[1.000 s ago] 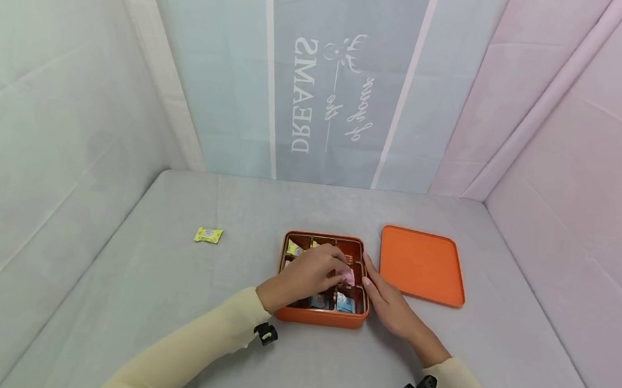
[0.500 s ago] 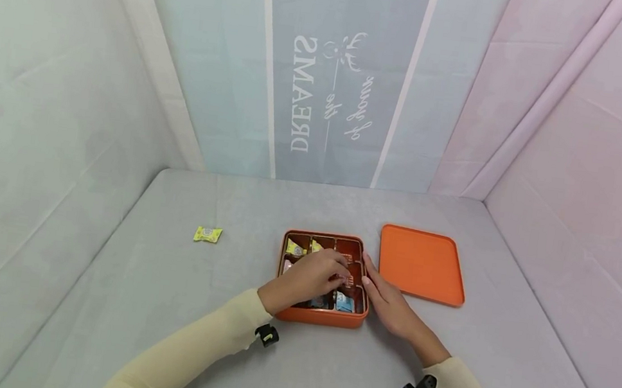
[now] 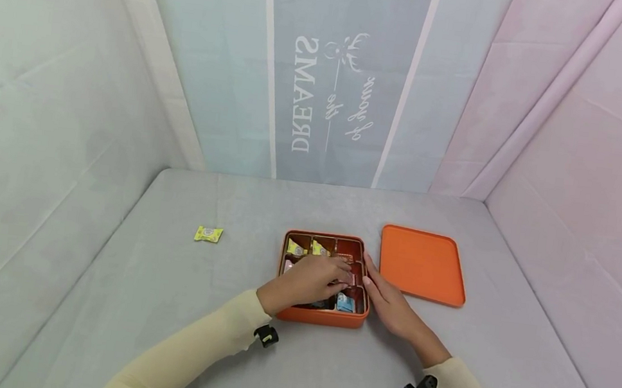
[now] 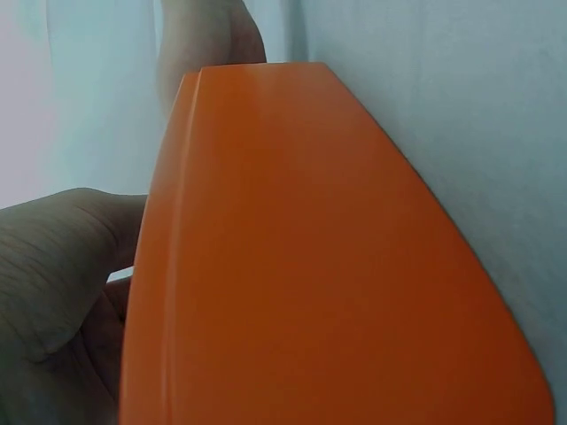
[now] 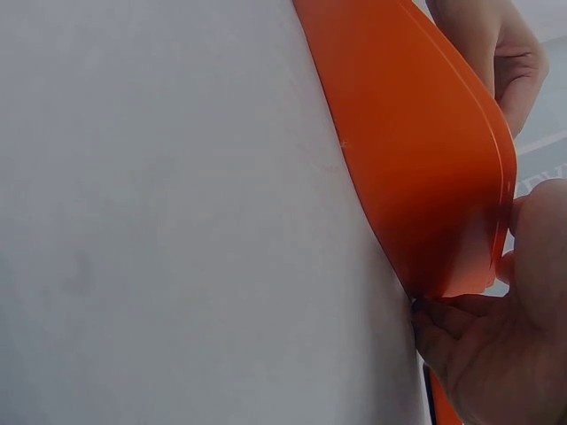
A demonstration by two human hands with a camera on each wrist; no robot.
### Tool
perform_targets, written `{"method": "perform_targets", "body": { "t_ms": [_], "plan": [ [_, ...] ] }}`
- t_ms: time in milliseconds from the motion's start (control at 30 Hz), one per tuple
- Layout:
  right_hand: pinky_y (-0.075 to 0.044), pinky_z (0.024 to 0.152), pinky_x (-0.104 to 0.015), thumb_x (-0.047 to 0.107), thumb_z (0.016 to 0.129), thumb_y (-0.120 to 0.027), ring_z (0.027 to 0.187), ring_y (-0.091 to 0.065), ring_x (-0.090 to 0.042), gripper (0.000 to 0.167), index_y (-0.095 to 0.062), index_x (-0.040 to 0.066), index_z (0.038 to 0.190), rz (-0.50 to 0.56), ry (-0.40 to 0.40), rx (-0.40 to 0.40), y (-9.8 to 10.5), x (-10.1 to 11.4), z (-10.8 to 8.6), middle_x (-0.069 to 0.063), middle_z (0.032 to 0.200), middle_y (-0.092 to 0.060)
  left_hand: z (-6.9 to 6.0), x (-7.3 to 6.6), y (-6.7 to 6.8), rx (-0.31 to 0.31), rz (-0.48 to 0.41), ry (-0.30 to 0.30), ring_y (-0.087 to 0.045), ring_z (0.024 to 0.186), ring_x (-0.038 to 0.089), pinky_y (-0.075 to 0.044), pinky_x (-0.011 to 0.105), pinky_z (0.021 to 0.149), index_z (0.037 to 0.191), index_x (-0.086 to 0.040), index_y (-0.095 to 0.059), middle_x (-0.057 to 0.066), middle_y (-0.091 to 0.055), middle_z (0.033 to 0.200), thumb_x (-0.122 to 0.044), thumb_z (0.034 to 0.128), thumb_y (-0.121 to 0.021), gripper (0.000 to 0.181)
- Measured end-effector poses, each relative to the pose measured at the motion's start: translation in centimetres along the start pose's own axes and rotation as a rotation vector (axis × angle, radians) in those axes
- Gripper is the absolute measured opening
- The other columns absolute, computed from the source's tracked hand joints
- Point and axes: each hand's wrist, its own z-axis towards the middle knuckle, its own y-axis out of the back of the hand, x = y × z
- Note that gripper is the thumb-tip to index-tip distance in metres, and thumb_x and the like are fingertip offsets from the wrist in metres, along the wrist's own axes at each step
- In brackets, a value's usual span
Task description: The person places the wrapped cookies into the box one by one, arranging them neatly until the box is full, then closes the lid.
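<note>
In the head view, an orange divided box (image 3: 322, 317) stands on the table with wrapped candies in its compartments. My left hand (image 3: 306, 279) reaches over it from the left, thumb and fingers together in the middle right compartment, at a pink-wrapped candy (image 3: 351, 280) that they mostly cover. My right hand (image 3: 392, 309) rests against the box's right side with fingers stretched along the wall and thumb at the rim. Yellow candies (image 3: 296, 248) lie in the back compartments, a blue candy (image 3: 345, 302) at the front right. The left wrist view shows mainly the box's outer wall (image 4: 337, 248).
The orange lid (image 3: 423, 264) lies flat to the right of the box. Out on the table's left part is a single yellow-wrapped candy (image 3: 208, 234). Fabric walls close in the grey table (image 3: 157, 304) at the back and both sides.
The left hand shifts slightly within the middle right compartment, dipping toward the front, so a back yellow candy shows more. Less pink wrapper shows than a second ago. The right hand stays put.
</note>
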Motion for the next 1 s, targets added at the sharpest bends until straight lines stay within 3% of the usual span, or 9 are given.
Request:
{"method": "perform_targets", "body": {
  "t_ms": [267,400,700,800,1000],
  "plan": [
    [-0.029,0.115,-0.061,0.038,0.112,-0.033,0.150,-0.026,-0.033,0.059,-0.009,0.025,0.165,0.004,0.003,0.005,-0.1,-0.2,-0.1,-0.006,0.167,-0.019,-0.6,0.1,0.4,-0.029,-0.040,0.011,-0.058,0.130,0.018,-0.054,0.029,0.096,0.117,-0.014,-0.078,0.006,-0.065,0.135,-0.023,0.1010,-0.066,0.022],
    [-0.028,0.115,-0.061,0.041,0.112,-0.032,0.150,-0.025,-0.033,0.060,-0.009,0.025,0.165,0.006,0.000,-0.002,-0.1,-0.3,0.0,-0.005,0.167,-0.018,-1.0,0.3,0.7,-0.060,-0.063,0.017,-0.061,0.127,0.018,-0.055,0.028,0.094,0.118,-0.014,-0.078,0.006,-0.065,0.137,-0.021,0.1008,-0.066,0.022],
    [-0.025,0.117,-0.061,0.042,0.112,-0.032,0.152,-0.020,-0.032,0.060,-0.009,0.025,0.165,-0.003,-0.018,-0.002,-0.2,-0.3,0.2,-0.004,0.168,-0.015,-2.7,1.5,1.8,-0.252,-0.131,0.080,-0.066,0.112,0.018,-0.057,0.028,0.083,0.115,-0.012,-0.078,0.008,-0.069,0.126,-0.015,0.0968,-0.071,0.020],
    [-0.023,0.118,-0.061,0.040,0.112,-0.032,0.153,-0.018,-0.031,0.060,-0.009,0.025,0.165,-0.005,-0.026,-0.008,-0.1,-0.3,0.1,-0.003,0.168,-0.014,-3.1,1.9,2.0,-0.269,-0.137,0.091,-0.066,0.109,0.019,-0.056,0.028,0.077,0.116,-0.013,-0.078,0.009,-0.069,0.126,-0.014,0.0969,-0.070,0.020],
    [-0.023,0.118,-0.061,0.040,0.112,-0.033,0.153,-0.018,-0.031,0.060,-0.009,0.024,0.165,-0.004,-0.020,-0.001,-0.1,-0.2,0.2,-0.003,0.169,-0.013,-4.1,2.5,2.2,-0.289,-0.158,0.123,-0.065,0.113,0.021,-0.058,0.033,0.078,0.115,-0.012,-0.078,0.008,-0.069,0.125,-0.015,0.0978,-0.069,0.020]
  ]
}}
